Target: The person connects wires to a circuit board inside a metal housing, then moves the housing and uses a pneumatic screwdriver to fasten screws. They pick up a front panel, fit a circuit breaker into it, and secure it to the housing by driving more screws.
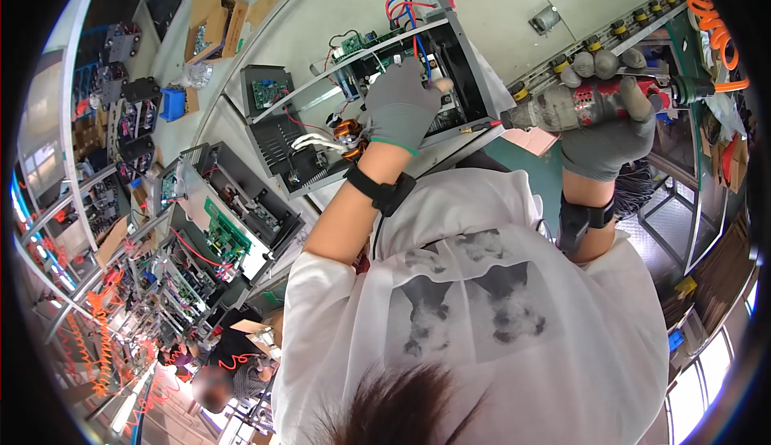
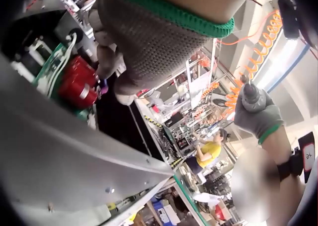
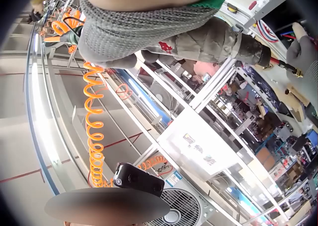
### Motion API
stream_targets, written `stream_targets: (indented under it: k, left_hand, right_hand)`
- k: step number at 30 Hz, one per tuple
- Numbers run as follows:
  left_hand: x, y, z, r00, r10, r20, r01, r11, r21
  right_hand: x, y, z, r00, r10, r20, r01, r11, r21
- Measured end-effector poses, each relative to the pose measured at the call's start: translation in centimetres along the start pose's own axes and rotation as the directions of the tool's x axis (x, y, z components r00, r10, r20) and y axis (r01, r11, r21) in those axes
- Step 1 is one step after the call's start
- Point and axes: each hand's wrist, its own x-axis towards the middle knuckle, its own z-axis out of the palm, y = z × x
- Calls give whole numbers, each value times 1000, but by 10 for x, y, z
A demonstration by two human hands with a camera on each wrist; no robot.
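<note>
In the head view my gloved left hand (image 1: 401,104) reaches into an open metal case (image 1: 479,83) filled with circuit boards and wires. Its thumb stands apart from the fingers. The left wrist view shows the same hand (image 2: 149,42) beside a red component (image 2: 79,82) inside the case. My gloved right hand (image 1: 610,144) grips a power screwdriver (image 1: 546,110), grey and red with a worn wrapping. Its bit (image 1: 479,128) points left, towards the near right corner of the case. In the right wrist view the screwdriver (image 3: 208,42) lies level across the top.
A copper-wound coil (image 1: 348,136) with white leads sits at the case's near side. An orange coiled hose (image 1: 711,11) hangs at the right, near the screwdriver's rear. More opened cases (image 1: 249,192) stand at the left. A small blue bin (image 1: 172,104) lies farther back.
</note>
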Motion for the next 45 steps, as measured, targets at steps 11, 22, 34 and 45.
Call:
stream_targets:
  k: [11, 22, 34, 45]
  left_hand:
    - [9, 11, -13, 974, 106, 200, -138, 978, 154]
    - [49, -40, -30, 713, 117, 691, 579, 458, -675]
    - [51, -60, -1, 923, -184, 338, 341, 799, -496]
    - [30, -64, -23, 891, -89, 445, 420, 532, -735]
  right_hand:
    - [-4, -1, -13, 996, -40, -83, 31, 993, -111]
    - [-5, -2, -26, 997, -39, -67, 31, 992, -126]
    - [1, 13, -23, 996, 1, -87, -20, 977, -213]
    - [21, 96, 0, 995, -46, 93, 54, 996, -77]
